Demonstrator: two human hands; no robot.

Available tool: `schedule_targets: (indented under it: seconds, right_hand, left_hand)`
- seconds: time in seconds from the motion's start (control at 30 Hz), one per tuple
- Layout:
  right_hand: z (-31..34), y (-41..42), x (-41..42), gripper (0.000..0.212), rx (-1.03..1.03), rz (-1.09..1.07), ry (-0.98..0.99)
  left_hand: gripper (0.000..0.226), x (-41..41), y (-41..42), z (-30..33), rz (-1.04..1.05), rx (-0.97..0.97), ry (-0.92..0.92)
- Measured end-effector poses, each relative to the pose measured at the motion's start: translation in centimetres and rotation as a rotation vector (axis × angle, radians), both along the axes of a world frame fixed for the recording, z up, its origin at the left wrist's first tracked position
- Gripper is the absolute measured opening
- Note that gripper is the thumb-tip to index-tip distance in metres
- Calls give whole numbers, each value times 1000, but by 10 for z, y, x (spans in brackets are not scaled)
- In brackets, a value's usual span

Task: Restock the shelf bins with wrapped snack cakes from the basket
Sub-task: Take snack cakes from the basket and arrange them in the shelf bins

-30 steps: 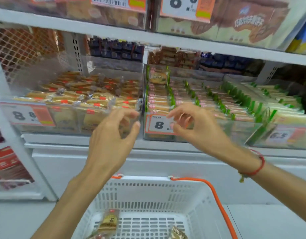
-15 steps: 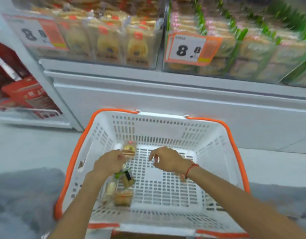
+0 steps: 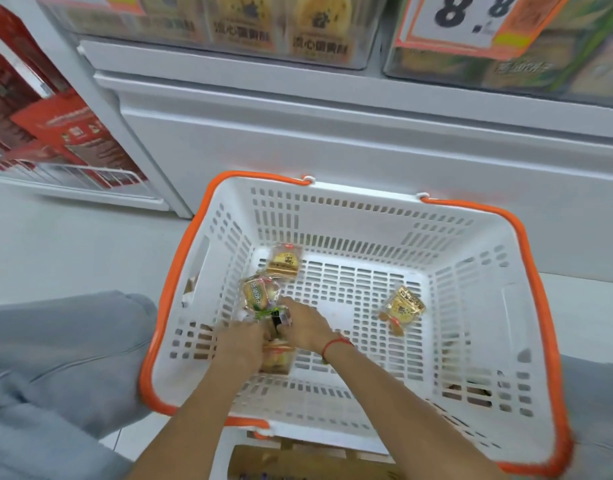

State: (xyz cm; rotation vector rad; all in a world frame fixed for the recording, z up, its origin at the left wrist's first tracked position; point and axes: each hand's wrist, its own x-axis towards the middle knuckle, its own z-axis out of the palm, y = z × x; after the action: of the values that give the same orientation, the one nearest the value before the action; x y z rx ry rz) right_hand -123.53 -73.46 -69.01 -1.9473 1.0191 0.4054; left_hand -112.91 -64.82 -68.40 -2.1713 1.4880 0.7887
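Snack cakes cluster sits at the left of the basket floor, directly under both hands. Left hand curled down onto the packets beside a wrapped cake at its fingertips; whether it grips is hidden. Right hand touches the cluster, fingers fairly straight. Farther out: one cake toward the far wall, one well apart to the right, nearer the right hand. Shelf bins lie up and ahead.

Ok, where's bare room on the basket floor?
Free: the slotted floor of the white orange-rimmed basket between the far-left wrapped cake and the right golden one. Crowded: near-left, both hands on clustered packets.
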Motion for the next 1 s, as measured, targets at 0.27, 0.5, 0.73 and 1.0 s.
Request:
schedule_targets:
  seconds: [0.27,0.5,0.73,1.0]
  right_hand:
    - [27,-36,-35,30,-185,12,81]
    - [76,-77,-93,27,-85,-156,35]
    - [143,-94,-103,22,-106,-216,-234]
    - [227,-95,-118,32,-401,95,-572]
  left_hand:
    - [23,-1,-18,-1,155,32,321]
    - [26,-29,-41,3,200,-100,266]
    - [31,-22,-65,44,512,-282,575]
    - [33,-37,-103,177,735,-155,1491]
